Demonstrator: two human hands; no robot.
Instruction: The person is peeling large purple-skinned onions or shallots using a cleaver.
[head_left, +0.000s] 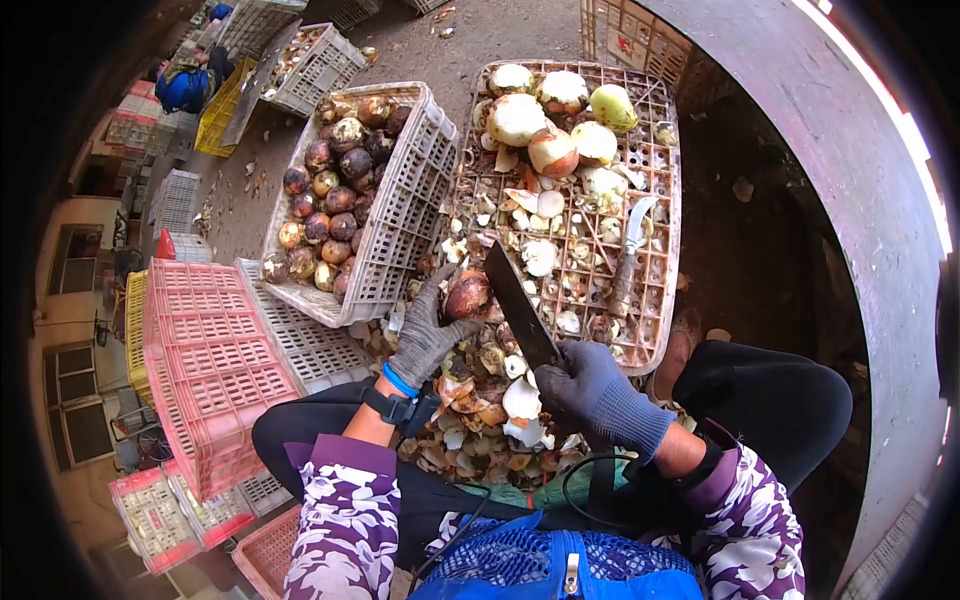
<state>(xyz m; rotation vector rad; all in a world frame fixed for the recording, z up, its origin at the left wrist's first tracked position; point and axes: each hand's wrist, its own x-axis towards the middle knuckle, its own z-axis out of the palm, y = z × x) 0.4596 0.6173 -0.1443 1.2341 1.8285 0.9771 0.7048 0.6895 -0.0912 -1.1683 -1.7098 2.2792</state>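
Observation:
My left hand (432, 325), in a grey work glove, is wrapped round a reddish-brown onion (467, 296). My right hand (590, 385), in a blue-grey glove, grips a knife (520, 306) with a long, dark, broad blade. The blade points up and leftward, its tip just right of the onion. Beyond both hands is an upturned plastic crate (665, 200) strewn with peel scraps. Several large peeled, pale onions (516, 119) are grouped at its far end. On its right side lies a second knife with a curved blade and worn handle (624, 285).
A crate (400, 180) of dark-skinned onions stands on the left. Peelings (480, 420) pile up between my legs. Pink crates (215, 350) are stacked at the left, and a grey metal surface (820, 120) runs along the right. Another person (185, 90) is at the far left.

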